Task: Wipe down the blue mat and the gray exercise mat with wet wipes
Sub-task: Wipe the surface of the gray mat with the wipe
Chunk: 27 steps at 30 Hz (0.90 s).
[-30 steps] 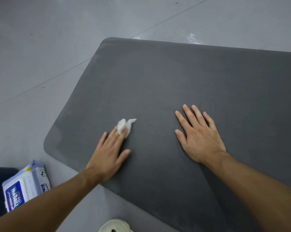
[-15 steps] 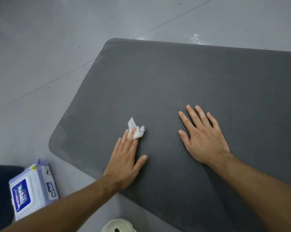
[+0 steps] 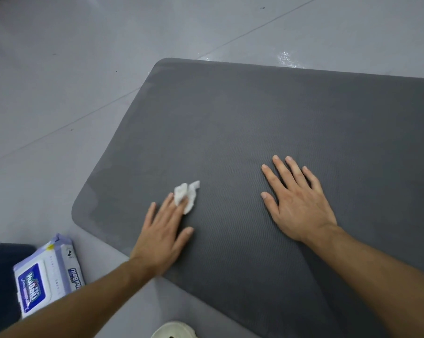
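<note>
Left hand (image 3: pixel 162 236) slid left, flat, pressing wipe (image 3: pixel 188 195)

Part of the wet wipe (image 3: pixel 191 191) lies hidden under the fingertips (image 3: pixel 168 204) of the left hand (image 3: pixel 161 237). Rightward of the fingers (image 3: pixel 282 172) of the right hand (image 3: pixel 301 206), the gray exercise mat (image 3: pixel 255 118) runs off the frame (below too). The small print on the wipes pack (image 3: pixel 47 272) is unreadable.

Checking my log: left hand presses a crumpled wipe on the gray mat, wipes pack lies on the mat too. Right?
No. Head view: the wipes pack lies on the floor beside the gray mat, not on it. The left hand does press the crumpled wipe on the mat.
</note>
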Tool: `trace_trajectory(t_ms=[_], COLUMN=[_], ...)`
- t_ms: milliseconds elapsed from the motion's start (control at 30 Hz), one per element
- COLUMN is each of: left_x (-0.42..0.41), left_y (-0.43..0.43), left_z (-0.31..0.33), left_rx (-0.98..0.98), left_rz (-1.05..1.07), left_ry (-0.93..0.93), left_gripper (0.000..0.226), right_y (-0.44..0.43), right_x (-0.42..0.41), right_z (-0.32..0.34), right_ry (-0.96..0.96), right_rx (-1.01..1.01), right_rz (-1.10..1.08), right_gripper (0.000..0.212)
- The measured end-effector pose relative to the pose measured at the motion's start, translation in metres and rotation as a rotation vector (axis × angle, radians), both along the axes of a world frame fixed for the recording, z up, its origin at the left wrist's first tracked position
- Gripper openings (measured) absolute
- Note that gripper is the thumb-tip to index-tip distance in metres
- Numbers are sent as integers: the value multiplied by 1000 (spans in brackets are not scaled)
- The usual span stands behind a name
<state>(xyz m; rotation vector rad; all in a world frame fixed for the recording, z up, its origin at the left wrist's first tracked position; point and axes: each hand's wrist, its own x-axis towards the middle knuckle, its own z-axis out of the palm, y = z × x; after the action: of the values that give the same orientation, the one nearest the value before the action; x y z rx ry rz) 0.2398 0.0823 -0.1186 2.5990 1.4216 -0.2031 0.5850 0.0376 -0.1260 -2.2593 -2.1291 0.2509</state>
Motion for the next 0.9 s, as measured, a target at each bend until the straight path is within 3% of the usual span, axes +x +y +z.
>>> trace_trajectory(t_ms=[133,267,467,633,733,900], left_x=[-42,-31,27,75,84,63], left_y=[26,41,56,27,-6,-10], left_z=[5,8,2,15,18,11], left_rx=[13,-33,-77,-107,-121,-78], left_rz=[176,314,135,-368,-565,-571], left_ry=[69,-1,-90,-79,4,-5], left_gripper=[76,82,88,84,85,81], right_y=[0,0,0,1,1,0], right_x=[0,0,0,-1,-1,-1], right_z=[0,-1,0,1,2,0], right_ry=[6,0,-3,-8,-4,-6], right_rx=[-1,-4,-8,-7,0,-4], right_rz=[-2,-1,2,-9,-16,-12], right_gripper=[68,68,68,68,68,68])
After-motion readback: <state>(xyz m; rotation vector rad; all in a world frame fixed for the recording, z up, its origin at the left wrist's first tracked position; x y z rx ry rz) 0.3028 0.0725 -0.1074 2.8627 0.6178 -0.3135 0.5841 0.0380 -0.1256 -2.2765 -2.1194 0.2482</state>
